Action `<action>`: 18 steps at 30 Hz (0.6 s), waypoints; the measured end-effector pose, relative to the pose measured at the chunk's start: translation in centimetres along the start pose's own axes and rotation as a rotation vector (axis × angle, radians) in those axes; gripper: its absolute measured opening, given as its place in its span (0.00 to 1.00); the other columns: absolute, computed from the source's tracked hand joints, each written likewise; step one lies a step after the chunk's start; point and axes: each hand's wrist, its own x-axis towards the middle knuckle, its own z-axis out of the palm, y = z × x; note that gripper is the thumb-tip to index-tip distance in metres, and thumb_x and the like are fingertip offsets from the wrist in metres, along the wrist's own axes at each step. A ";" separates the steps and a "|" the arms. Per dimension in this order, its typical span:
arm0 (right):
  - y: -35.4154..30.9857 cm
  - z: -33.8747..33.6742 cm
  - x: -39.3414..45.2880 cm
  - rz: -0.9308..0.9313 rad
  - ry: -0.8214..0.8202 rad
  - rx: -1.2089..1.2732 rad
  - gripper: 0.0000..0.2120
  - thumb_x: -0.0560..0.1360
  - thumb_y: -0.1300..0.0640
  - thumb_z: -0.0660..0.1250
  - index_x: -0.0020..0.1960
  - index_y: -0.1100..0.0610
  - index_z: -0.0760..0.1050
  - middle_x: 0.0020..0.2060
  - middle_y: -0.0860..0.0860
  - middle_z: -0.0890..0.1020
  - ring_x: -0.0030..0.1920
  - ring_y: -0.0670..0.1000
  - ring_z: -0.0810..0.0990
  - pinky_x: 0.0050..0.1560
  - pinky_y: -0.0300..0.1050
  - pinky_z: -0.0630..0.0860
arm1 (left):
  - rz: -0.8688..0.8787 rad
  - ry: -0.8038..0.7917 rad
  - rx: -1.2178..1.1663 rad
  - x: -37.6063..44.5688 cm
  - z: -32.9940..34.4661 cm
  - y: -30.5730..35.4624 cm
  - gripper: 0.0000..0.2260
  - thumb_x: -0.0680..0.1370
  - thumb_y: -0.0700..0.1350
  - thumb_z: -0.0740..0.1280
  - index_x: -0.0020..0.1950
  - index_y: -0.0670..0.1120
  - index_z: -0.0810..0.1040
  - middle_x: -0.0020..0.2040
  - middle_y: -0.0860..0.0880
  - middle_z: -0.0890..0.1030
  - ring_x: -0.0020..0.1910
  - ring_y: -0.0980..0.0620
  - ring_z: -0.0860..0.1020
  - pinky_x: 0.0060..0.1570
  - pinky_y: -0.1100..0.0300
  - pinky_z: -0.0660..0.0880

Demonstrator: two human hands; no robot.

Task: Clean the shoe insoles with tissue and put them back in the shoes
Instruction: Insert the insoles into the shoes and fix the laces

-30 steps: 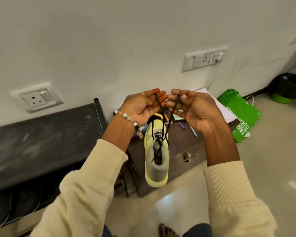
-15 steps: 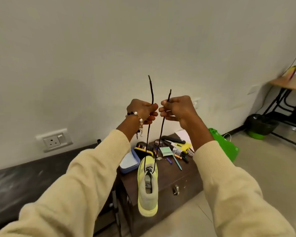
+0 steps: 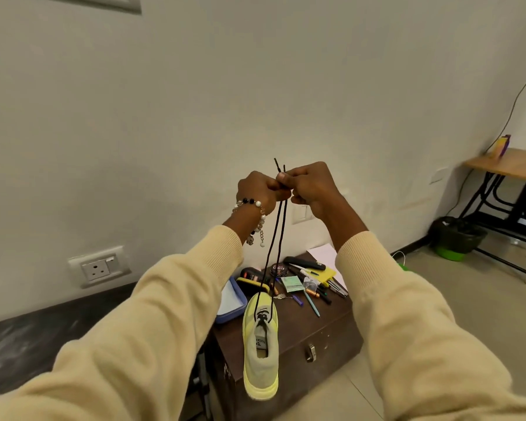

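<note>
So we've got both ends of the thin black shoelace (image 3: 275,238) pinched up high, our left hand (image 3: 260,189) and right hand (image 3: 312,189) curled tight and knuckle to knuckle, and the pale yellow knit sneaker (image 3: 261,350) sits straight below the grip on the dark brown wooden trunk (image 3: 322,338), toe away from us, heel jutting over the front edge, both hands about equally near. Can't see inside the shoe opening, so no telling if the insole's in, and no tissue we can make out in the clutter.
</note>
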 end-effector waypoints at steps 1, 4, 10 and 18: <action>0.0 -0.1 0.1 -0.009 0.001 -0.013 0.09 0.72 0.57 0.73 0.49 0.62 0.83 0.37 0.52 0.81 0.33 0.46 0.77 0.32 0.38 0.75 | 0.010 -0.007 0.002 0.0 0.0 0.0 0.09 0.73 0.47 0.73 0.49 0.43 0.85 0.43 0.44 0.84 0.43 0.48 0.81 0.49 0.56 0.78; 0.0 -0.6 0.4 -0.017 0.014 -0.016 0.07 0.72 0.59 0.73 0.47 0.63 0.82 0.37 0.52 0.80 0.32 0.47 0.78 0.29 0.36 0.75 | 0.026 -0.124 -0.084 0.0 0.0 -0.5 0.08 0.76 0.44 0.71 0.51 0.40 0.83 0.45 0.43 0.84 0.45 0.49 0.82 0.52 0.56 0.77; 1.9 -2.2 0.8 0.098 0.005 0.159 0.05 0.74 0.64 0.70 0.46 0.68 0.80 0.34 0.57 0.79 0.30 0.49 0.76 0.33 0.41 0.78 | 0.093 -0.254 -0.087 0.2 0.0 -3.4 0.08 0.75 0.40 0.71 0.52 0.40 0.83 0.45 0.43 0.85 0.46 0.48 0.83 0.56 0.52 0.77; 9.6 -2.0 -1.8 0.339 -0.048 0.477 0.02 0.72 0.71 0.67 0.44 0.67 0.77 0.33 0.60 0.80 0.31 0.52 0.79 0.33 0.39 0.79 | 0.299 -0.270 0.281 1.1 -1.3 -4.1 0.09 0.74 0.40 0.72 0.54 0.42 0.84 0.47 0.45 0.85 0.38 0.54 0.81 0.42 0.69 0.76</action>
